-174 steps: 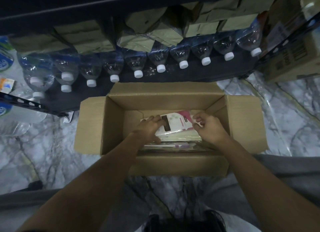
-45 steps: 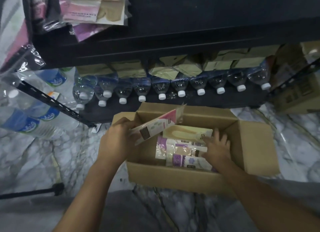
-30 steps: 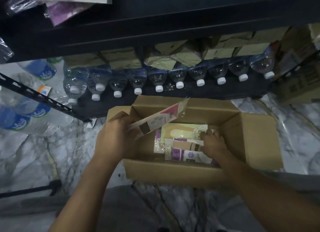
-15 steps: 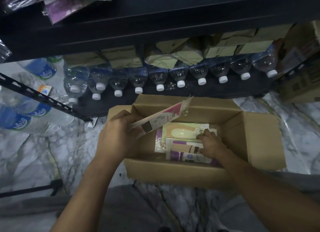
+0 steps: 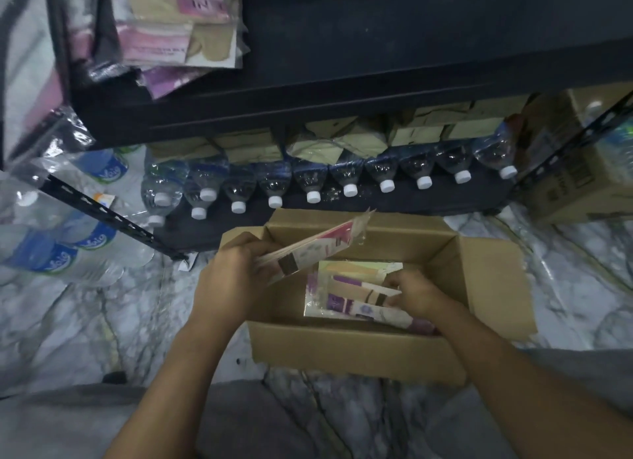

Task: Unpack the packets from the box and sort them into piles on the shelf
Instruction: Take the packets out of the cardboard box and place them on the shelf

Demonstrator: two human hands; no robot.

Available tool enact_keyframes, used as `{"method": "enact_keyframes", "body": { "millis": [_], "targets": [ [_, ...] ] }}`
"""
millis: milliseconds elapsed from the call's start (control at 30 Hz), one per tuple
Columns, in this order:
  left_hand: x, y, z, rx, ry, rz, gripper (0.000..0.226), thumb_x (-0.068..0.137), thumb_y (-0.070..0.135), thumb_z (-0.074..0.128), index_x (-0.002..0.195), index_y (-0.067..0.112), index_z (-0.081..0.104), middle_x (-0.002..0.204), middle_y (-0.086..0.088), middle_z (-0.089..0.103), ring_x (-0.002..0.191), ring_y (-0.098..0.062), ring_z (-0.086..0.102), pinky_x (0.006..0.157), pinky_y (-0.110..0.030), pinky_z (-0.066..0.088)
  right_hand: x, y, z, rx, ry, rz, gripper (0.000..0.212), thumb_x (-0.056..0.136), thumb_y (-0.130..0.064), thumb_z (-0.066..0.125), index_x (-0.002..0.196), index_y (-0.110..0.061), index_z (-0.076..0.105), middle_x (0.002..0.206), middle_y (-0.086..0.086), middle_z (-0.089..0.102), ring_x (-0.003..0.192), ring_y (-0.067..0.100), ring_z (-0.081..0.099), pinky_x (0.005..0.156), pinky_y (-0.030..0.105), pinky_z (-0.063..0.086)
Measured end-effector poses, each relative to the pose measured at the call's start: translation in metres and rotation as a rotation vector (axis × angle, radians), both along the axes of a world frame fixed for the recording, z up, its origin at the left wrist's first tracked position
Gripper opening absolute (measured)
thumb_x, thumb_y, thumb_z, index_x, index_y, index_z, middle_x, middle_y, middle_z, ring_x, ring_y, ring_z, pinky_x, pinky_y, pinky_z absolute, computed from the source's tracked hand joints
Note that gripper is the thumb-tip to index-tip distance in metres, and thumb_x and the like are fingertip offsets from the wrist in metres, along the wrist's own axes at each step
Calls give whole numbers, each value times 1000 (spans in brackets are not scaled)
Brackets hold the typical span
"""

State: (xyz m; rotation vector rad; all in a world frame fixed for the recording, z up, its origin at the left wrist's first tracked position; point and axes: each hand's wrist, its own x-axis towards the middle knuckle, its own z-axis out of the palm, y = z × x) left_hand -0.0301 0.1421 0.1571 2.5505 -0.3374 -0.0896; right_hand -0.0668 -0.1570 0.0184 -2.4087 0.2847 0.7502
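Observation:
An open cardboard box (image 5: 356, 350) stands on the marble floor below me. My left hand (image 5: 233, 280) grips a thin stack of pink-and-white packets (image 5: 318, 249), held tilted over the box's left side. Inside the box my right hand (image 5: 416, 292) pinches the edge of a purple-and-white packet (image 5: 349, 302) lying on top of a yellowish one (image 5: 356, 268). On the dark shelf (image 5: 376, 64) above, at the upper left, lies a pile of pink, beige and purple packets (image 5: 171, 37).
A row of shrink-wrapped water bottles (image 5: 315, 181) with white caps lies on the lowest shelf just behind the box. More bottles with blue labels (image 5: 61, 249) lie at the left. A brown carton (image 5: 582, 170) stands at the right. My grey-clad knees (image 5: 102, 421) flank the box.
My right hand has closed its fingers on the purple-and-white packet in the box. My view tilted up, so more of the shelf pile shows. The left hand keeps its stack in place.

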Motion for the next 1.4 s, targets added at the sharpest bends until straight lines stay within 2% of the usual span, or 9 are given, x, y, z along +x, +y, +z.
{"method": "enact_keyframes", "body": {
  "millis": [100, 233, 367, 467, 633, 767, 933, 1167, 1400],
  "targets": [
    [-14, 9, 20, 21, -87, 55, 22, 78, 16, 76, 97, 27, 75, 84, 14, 53, 77, -19, 62, 57, -29, 45, 2, -5, 46, 26, -93, -13, 16, 73, -15, 80, 80, -24, 68, 81, -5, 65, 79, 14, 62, 67, 25, 48],
    [-42, 24, 52, -82, -144, 101, 24, 76, 14, 80, 95, 28, 75, 84, 13, 58, 75, -12, 61, 64, -34, 49, -14, -9, 119, 89, -239, 5, 32, 68, -11, 83, 62, -32, 60, 67, -11, 63, 66, 5, 57, 62, 20, 42],
    [-67, 37, 84, -243, -207, 218, 23, 75, 19, 81, 89, 35, 73, 86, 19, 62, 80, 3, 59, 64, -22, 49, -45, -7, 179, 175, -343, -53, 25, 68, -12, 83, 67, -30, 67, 70, -12, 71, 69, 0, 63, 66, 23, 48],
    [-82, 45, 113, -434, -237, 297, 26, 74, 17, 82, 82, 39, 71, 86, 20, 63, 78, 3, 61, 57, -29, 56, -65, 3, 219, 269, -460, -124, 20, 68, -15, 83, 73, -30, 70, 72, -21, 70, 65, -8, 62, 61, 15, 43],
    [-83, 59, 165, -625, -321, 391, 24, 73, 16, 83, 82, 34, 69, 76, 12, 69, 65, 1, 64, 50, -11, 47, -66, 27, 277, 478, -585, -252, 21, 71, -19, 80, 89, -25, 72, 84, -13, 75, 73, 4, 71, 58, 19, 53],
    [-61, 71, 202, -726, -295, 430, 25, 75, 23, 82, 94, 25, 65, 87, 7, 73, 73, -6, 70, 57, -26, 57, -40, 55, 318, 620, -668, -329, 17, 78, -15, 75, 89, -26, 69, 89, -7, 74, 81, 15, 72, 70, 38, 58],
    [-3, 85, 227, -842, -149, 511, 31, 78, 22, 80, 100, 21, 58, 101, -2, 72, 82, -19, 74, 69, -43, 62, 22, 97, 353, 823, -656, -353, 13, 86, -11, 67, 99, -12, 68, 85, 3, 76, 76, 23, 73, 66, 40, 60],
    [98, 106, 228, -846, 15, 567, 43, 79, 15, 79, 112, 9, 53, 100, -8, 72, 77, -23, 74, 59, -37, 61, 143, 157, 365, 745, -580, -402, 6, 89, -14, 64, 86, -9, 63, 93, 13, 71, 82, 30, 71, 77, 50, 58],
    [167, 117, 209, -517, -9, 593, 44, 74, 34, 83, 105, 13, 60, 98, -4, 73, 77, -18, 73, 69, -38, 62, 226, 189, 353, 422, -647, -320, 15, 84, -20, 69, 93, -9, 70, 90, 5, 70, 71, 19, 63, 56, 25, 49]
  ]
}}
